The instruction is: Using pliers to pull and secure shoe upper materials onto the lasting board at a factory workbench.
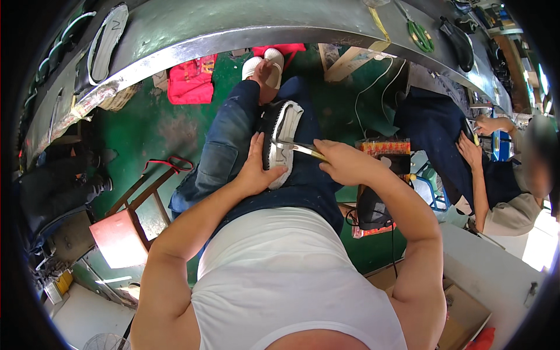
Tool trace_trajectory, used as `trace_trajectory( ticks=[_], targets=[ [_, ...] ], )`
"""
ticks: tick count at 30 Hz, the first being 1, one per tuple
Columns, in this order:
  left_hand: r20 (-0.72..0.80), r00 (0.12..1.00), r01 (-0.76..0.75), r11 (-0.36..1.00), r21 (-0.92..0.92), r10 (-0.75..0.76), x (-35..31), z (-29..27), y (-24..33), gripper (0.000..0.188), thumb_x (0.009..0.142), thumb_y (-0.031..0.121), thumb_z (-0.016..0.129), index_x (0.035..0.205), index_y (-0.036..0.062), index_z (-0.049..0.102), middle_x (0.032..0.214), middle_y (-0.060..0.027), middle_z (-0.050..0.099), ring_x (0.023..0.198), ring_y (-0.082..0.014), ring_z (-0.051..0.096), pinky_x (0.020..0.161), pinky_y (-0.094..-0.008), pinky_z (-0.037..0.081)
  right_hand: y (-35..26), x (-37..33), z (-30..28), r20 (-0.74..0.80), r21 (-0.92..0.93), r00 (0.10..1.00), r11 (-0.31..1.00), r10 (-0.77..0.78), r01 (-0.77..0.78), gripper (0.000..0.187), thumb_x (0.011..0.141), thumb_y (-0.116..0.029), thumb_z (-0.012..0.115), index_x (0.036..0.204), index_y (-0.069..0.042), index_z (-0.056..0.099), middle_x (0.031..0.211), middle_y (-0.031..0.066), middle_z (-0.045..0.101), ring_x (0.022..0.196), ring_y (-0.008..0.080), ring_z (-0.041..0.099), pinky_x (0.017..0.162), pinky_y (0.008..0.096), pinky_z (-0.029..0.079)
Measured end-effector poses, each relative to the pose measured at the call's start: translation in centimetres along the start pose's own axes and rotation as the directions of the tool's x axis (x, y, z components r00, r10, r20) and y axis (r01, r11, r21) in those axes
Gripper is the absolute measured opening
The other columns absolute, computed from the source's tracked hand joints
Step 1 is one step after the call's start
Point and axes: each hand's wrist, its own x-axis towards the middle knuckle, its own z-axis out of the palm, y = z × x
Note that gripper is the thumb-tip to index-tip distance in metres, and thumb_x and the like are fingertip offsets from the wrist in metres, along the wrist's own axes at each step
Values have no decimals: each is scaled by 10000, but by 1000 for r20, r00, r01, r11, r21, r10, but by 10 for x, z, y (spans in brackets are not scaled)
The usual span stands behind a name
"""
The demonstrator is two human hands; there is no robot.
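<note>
A black shoe upper with a white-edged underside rests sole up across my thighs, its toe pointing away from me. My left hand grips its near left side, with the thumb laid over the underside. In my right hand is a metal hand tool with a yellowish handle; the fingers are closed round the handle. The tool's metal end touches the middle of the shoe's underside. Its exact kind is hard to make out.
A metal-edged workbench curves across ahead, bearing green-handled scissors, a white sole piece and a dark shoe. A red-topped stool stands left. A black bag sits right. Another person works at far right.
</note>
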Motion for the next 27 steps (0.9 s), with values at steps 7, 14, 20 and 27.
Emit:
trace_trajectory(
  ticks=[7, 14, 20, 27],
  targets=[
    [408, 901, 365, 771, -521, -150, 4, -38, 20, 1051, 837, 256, 724, 1543, -49, 7, 1527, -268, 314, 1436, -304, 329, 1165, -385, 281, -45, 23, -37, 216, -277, 970, 959, 115, -52, 283, 904, -185, 625, 1042, 60, 605, 910, 236, 672, 909, 418, 648, 818, 480, 517],
    [244, 809, 414, 224, -882, -536, 23, -17, 22, 672, 1049, 469, 321, 1529, 4, 248, 1511, -164, 405, 1373, -262, 420, 1128, -380, 336, 2, 36, 50, -209, -16, 972, 994, -106, 105, 250, 886, -236, 641, 1009, -20, 612, 899, 210, 675, 866, 409, 652, 768, 493, 515],
    [-143, 846, 429, 815, -390, -513, 23, -11, 18, 595, 1059, 422, 274, 1386, -14, 511, 1244, -292, 613, 1212, -425, 562, 1042, -401, 423, -16, 20, 52, -241, 127, 969, 992, 58, -28, 266, 885, -226, 640, 1047, -20, 593, 1001, 224, 650, 941, 410, 634, 819, 481, 501],
    [-278, 900, 254, 922, -293, -336, 18, -12, 20, 522, 1057, 339, 323, 1387, -24, 501, 1218, -304, 616, 1161, -431, 590, 991, -420, 461, 2, 24, 56, -366, -300, 917, 953, -159, 46, 508, 880, -101, 584, 1328, 108, 464, 1220, 241, 574, 1138, 376, 574, 913, 450, 515]
  ],
)
